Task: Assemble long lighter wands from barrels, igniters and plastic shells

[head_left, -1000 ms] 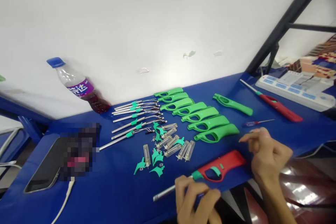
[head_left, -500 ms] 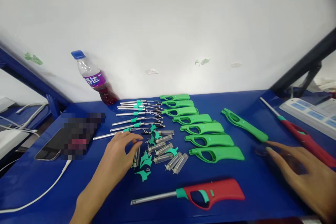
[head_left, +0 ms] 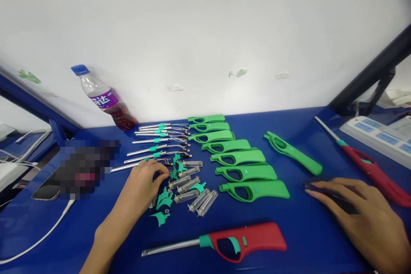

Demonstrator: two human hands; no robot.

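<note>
My left hand (head_left: 146, 184) is over the small parts, thumb and index fingertip together; what they pinch, if anything, is too small to make out. Beside it lie teal triggers (head_left: 164, 198) and clear fuel tanks (head_left: 199, 200). Just behind it are several metal lighter tubes (head_left: 146, 149) with teal collars and wires. My right hand (head_left: 362, 209) rests at the right, its fingers curled round a dark, blurred object (head_left: 342, 201). Ahead of that hand lies one green lighter shell half (head_left: 293, 153); more green shell halves (head_left: 253, 189) form a column at centre.
A whole red lighter (head_left: 250, 242) lies in front, another red lighter (head_left: 375, 173) at the right. A drink bottle (head_left: 104, 97) leans on the wall. At the left is a partly blurred phone (head_left: 48, 183) with a white cable (head_left: 48, 239). A power strip (head_left: 382, 139) sits at far right.
The view has shifted, so most things sit further left. My left thumb and index finger have closed together. My right fingers have come in round the dark object.
</note>
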